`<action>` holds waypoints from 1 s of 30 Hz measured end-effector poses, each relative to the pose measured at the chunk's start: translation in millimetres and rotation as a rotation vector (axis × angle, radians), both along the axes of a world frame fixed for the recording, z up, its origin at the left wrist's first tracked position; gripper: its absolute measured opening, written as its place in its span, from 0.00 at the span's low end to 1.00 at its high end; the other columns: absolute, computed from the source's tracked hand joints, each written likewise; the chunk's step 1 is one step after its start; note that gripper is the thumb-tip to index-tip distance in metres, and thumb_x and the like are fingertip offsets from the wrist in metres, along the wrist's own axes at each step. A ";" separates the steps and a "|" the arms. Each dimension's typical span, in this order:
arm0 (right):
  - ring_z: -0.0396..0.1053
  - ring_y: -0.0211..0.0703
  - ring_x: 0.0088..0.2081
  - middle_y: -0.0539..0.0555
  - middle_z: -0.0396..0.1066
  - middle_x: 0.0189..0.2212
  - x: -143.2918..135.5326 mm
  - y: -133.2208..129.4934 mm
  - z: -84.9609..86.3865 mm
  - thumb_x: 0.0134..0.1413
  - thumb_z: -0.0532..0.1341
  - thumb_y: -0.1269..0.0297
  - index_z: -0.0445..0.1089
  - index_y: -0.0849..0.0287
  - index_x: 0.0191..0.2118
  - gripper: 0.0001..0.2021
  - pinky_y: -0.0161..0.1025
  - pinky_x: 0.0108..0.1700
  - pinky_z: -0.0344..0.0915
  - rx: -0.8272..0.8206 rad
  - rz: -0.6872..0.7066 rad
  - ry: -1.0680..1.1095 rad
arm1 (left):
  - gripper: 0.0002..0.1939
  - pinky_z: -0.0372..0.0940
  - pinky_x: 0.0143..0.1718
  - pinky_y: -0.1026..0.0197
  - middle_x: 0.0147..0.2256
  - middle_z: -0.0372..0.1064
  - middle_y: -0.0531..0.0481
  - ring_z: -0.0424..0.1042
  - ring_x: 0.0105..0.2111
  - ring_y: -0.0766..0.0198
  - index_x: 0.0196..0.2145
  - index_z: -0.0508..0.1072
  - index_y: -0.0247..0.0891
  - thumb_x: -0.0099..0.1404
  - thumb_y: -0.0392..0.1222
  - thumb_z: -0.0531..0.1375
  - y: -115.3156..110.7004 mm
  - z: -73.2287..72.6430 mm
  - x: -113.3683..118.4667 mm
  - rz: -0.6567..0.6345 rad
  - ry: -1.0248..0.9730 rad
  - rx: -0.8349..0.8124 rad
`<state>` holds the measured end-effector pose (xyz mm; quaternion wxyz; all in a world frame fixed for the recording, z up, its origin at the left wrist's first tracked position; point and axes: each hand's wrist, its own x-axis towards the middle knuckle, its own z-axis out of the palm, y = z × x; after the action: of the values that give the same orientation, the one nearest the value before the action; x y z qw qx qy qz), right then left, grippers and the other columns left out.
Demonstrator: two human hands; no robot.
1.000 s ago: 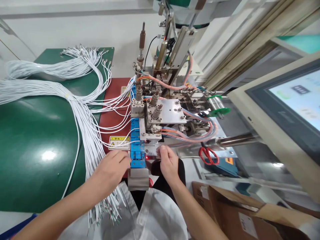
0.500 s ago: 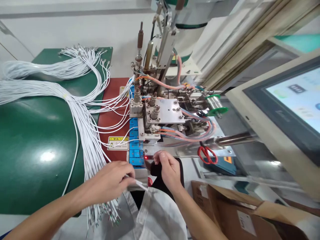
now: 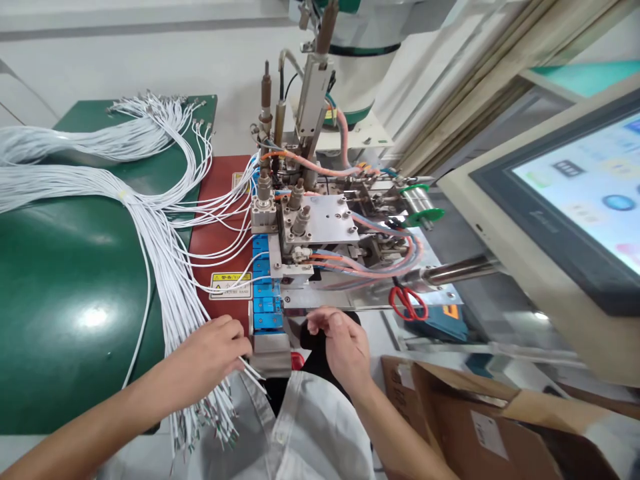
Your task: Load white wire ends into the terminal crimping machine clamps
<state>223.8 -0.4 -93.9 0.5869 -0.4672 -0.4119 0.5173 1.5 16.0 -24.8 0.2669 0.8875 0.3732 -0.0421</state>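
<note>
My left hand [image 3: 213, 353] is closed around a few white cables [image 3: 253, 375], whose loose ends stick out below the fingers towards my lap. It lies over the large bundle of white cables [image 3: 167, 287] hanging past the table edge, with stripped coloured wire ends at the bottom. Beside the front end of the row of blue clamps [image 3: 267, 320], my right hand [image 3: 345, 343] hovers with its fingers loosely curled and apart. Nothing shows in it. Several cables run from the bundle into the blue clamps along the machine [image 3: 325, 220].
A green table [image 3: 75, 280] carries more bundled cables. A warning label [image 3: 230, 285] lies on the red plate [image 3: 215, 240]. To the right are red-handled scissors [image 3: 407, 303], a solder-like wire spool [image 3: 420, 207], a touch screen [image 3: 585, 187] and an open cardboard box [image 3: 480, 413].
My left hand has drawn left and slightly down with the cables, away from the blue clamps. My right hand has shifted slightly right, its fingers loosening. The view has turned a little.
</note>
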 end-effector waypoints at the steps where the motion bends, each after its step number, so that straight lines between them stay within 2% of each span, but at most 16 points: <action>1: 0.63 0.38 0.24 0.52 0.68 0.22 -0.4 0.5 0.0 0.57 0.52 0.55 0.73 0.60 0.29 0.17 0.35 0.27 0.60 -0.011 -0.012 0.006 | 0.05 0.56 0.36 0.61 0.33 0.64 0.50 0.62 0.35 0.62 0.29 0.69 0.37 0.63 0.36 0.55 -0.6 0.2 -2.3 -0.002 0.027 0.003; 4: 0.62 0.37 0.24 0.52 0.68 0.21 -2.0 0.9 0.6 0.56 0.53 0.55 0.72 0.60 0.28 0.17 0.34 0.26 0.59 -0.028 -0.019 0.014 | 0.06 0.56 0.37 0.60 0.32 0.64 0.51 0.62 0.35 0.62 0.28 0.67 0.37 0.63 0.36 0.54 -1.1 1.8 -4.8 -0.029 0.080 -0.005; 9: 0.62 0.37 0.24 0.52 0.68 0.21 -0.9 -1.2 0.5 0.56 0.53 0.55 0.72 0.60 0.28 0.16 0.34 0.27 0.59 -0.032 -0.003 -0.001 | 0.01 0.55 0.38 0.58 0.33 0.64 0.50 0.62 0.36 0.59 0.30 0.69 0.38 0.58 0.37 0.59 -3.6 5.5 -5.3 -0.072 0.155 0.024; 13: 0.62 0.36 0.24 0.51 0.67 0.22 1.8 -3.4 -1.5 0.57 0.53 0.57 0.72 0.59 0.28 0.15 0.34 0.27 0.59 -0.034 0.000 -0.016 | 0.08 0.56 0.35 0.59 0.31 0.64 0.50 0.63 0.33 0.61 0.24 0.69 0.37 0.61 0.35 0.56 -1.7 11.0 -5.8 -0.051 0.094 -0.022; 15: 0.62 0.36 0.24 0.51 0.67 0.22 1.6 -5.1 -1.0 0.57 0.53 0.57 0.72 0.59 0.29 0.15 0.34 0.27 0.60 -0.020 0.004 -0.025 | 0.09 0.58 0.35 0.62 0.31 0.66 0.51 0.65 0.33 0.64 0.27 0.70 0.38 0.63 0.36 0.53 2.5 13.8 -3.4 0.019 -0.044 -0.102; 17: 0.64 0.37 0.25 0.52 0.68 0.23 -0.5 -6.9 2.2 0.58 0.52 0.57 0.73 0.58 0.31 0.15 0.34 0.27 0.61 0.007 0.024 -0.055 | 0.08 0.60 0.33 0.65 0.31 0.68 0.53 0.67 0.32 0.66 0.32 0.69 0.39 0.64 0.38 0.52 6.4 14.0 2.2 0.188 -0.180 -0.134; 20: 0.68 0.40 0.29 0.53 0.70 0.28 -7.2 -7.4 12.2 0.56 0.54 0.60 0.72 0.57 0.36 0.11 0.36 0.30 0.65 0.063 0.092 -0.159 | 0.07 0.62 0.33 0.65 0.33 0.70 0.53 0.69 0.32 0.66 0.37 0.68 0.40 0.63 0.40 0.53 7.9 8.4 16.0 0.436 -0.323 -0.066; 24: 0.69 0.40 0.30 0.52 0.70 0.27 -17.2 0.0 27.7 0.52 0.58 0.66 0.71 0.57 0.31 0.05 0.35 0.33 0.65 0.098 0.064 -0.343 | 0.10 0.64 0.37 0.64 0.36 0.71 0.51 0.70 0.35 0.65 0.42 0.69 0.41 0.63 0.39 0.53 4.2 -1.7 38.0 0.471 -0.448 0.000; 27: 0.68 0.38 0.28 0.51 0.69 0.25 -20.5 7.5 34.6 0.53 0.56 0.68 0.69 0.58 0.29 0.05 0.34 0.31 0.64 0.097 0.060 -0.414 | 0.13 0.65 0.39 0.62 0.39 0.71 0.49 0.70 0.36 0.64 0.45 0.69 0.40 0.61 0.41 0.56 3.6 -5.4 48.9 0.485 -0.521 0.013; 30: 0.67 0.39 0.28 0.51 0.69 0.25 -21.2 11.9 35.8 0.54 0.55 0.68 0.68 0.58 0.29 0.06 0.34 0.32 0.64 0.146 0.064 -0.463 | 0.10 0.66 0.38 0.63 0.36 0.72 0.49 0.71 0.35 0.63 0.40 0.72 0.39 0.62 0.41 0.55 6.2 -6.8 51.4 0.523 -0.551 0.023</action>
<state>202.6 11.5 -58.1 0.4922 -0.5166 -0.5863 0.3835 52.9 22.2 -31.6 0.3490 0.7433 0.5020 0.2717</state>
